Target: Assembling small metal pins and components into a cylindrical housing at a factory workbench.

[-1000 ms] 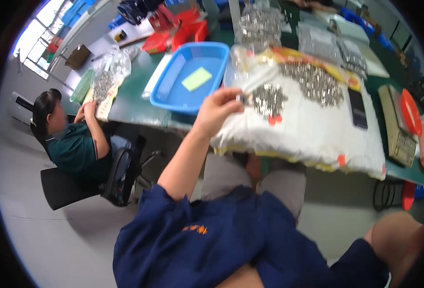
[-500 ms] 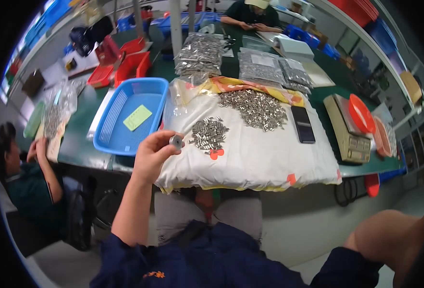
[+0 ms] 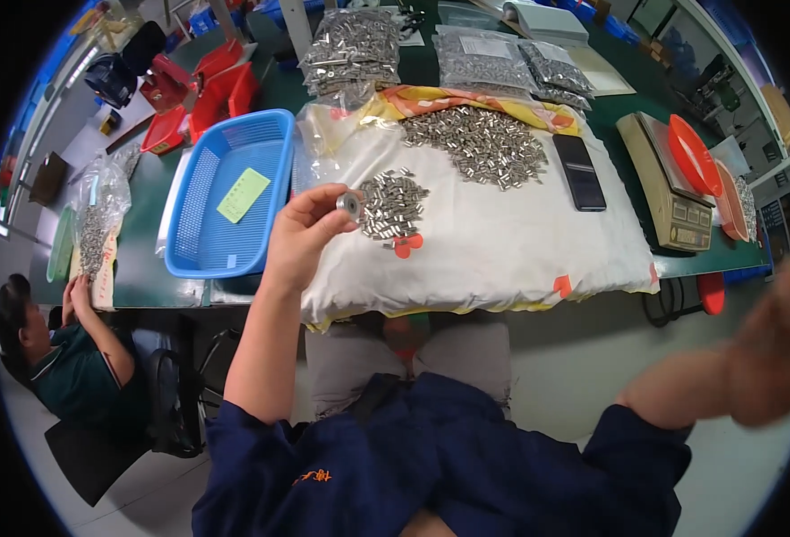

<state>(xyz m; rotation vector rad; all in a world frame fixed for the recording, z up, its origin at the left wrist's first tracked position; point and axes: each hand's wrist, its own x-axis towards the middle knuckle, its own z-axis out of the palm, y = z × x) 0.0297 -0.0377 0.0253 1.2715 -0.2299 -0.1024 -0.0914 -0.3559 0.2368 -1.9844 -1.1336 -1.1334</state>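
Observation:
Between the thumb and fingers of my left hand (image 3: 301,237) is a small round grey metal piece with a hole in its middle, a ring-shaped part (image 3: 349,207). Just beyond it, on a white cloth (image 3: 493,255), lies a small pile of short metal cylinders (image 3: 393,206). A larger pile of the same cylinders (image 3: 489,148) spreads farther back on the cloth. My right hand (image 3: 775,349) is raised at the far right, away from the table, smeared by motion; its fingers cannot be made out.
Left of the cloth stands a blue basket (image 3: 274,201) holding a green note. A black phone (image 3: 579,173) lies on the cloth's right side. A scale (image 3: 668,192) with a red tray stands beyond it. Bagged metal parts (image 3: 352,49) line the back. A co-worker (image 3: 81,349) sits at left.
The view has tilted down, so the table sits higher in the picture. My right forearm and hand have come into sight at right. My left hand still holds the ring-shaped part.

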